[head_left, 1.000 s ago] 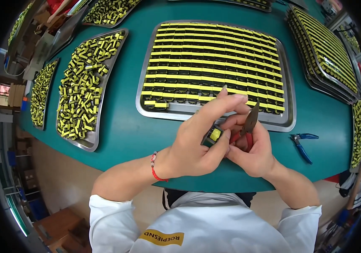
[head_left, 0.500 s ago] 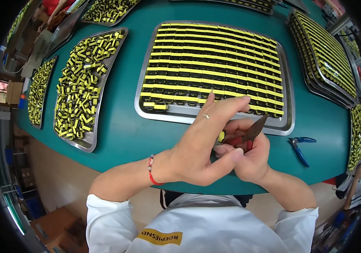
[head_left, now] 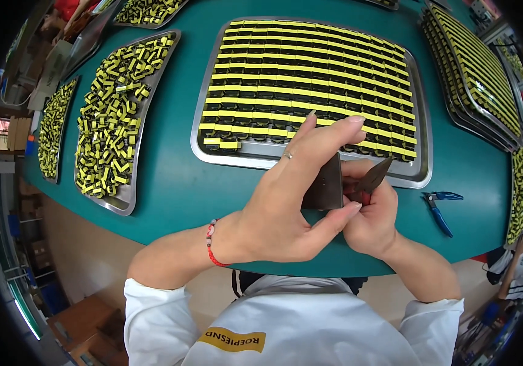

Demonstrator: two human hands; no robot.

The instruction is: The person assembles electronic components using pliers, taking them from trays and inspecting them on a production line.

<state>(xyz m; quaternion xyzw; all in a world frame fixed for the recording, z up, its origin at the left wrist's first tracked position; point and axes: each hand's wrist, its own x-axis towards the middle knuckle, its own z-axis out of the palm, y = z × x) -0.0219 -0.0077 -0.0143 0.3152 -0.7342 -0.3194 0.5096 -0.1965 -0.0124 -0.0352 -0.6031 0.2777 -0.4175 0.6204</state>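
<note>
My left hand (head_left: 286, 204) is curled around a dark, flat rectangular piece (head_left: 327, 188), its thumb at the piece's lower edge and its fingers mostly hiding the rest. Pressed up beside it, my right hand (head_left: 371, 219) grips small red-handled pliers (head_left: 373, 178); their dark pointed jaws aim up and to the right. Just beyond both hands lies a metal tray (head_left: 225, 157) with tight rows of small black parts (head_left: 310, 79) topped in yellow. Whether a small part is hidden between my fingers cannot be seen.
Blue-handled cutters (head_left: 438, 210) lie on the green table (head_left: 261, 238) to the right. A metal tray (head_left: 124, 204) of jumbled yellow-and-black parts stands at left, with another tray (head_left: 57, 134) farther left. Stacked full trays (head_left: 478, 85) stand at far right. Another person's arm (head_left: 512, 268) shows there.
The dark rectangular piece has come into sight between my hands, where a bit of yellow showed before. My hands stay close together, and the pliers have shifted slightly.
</note>
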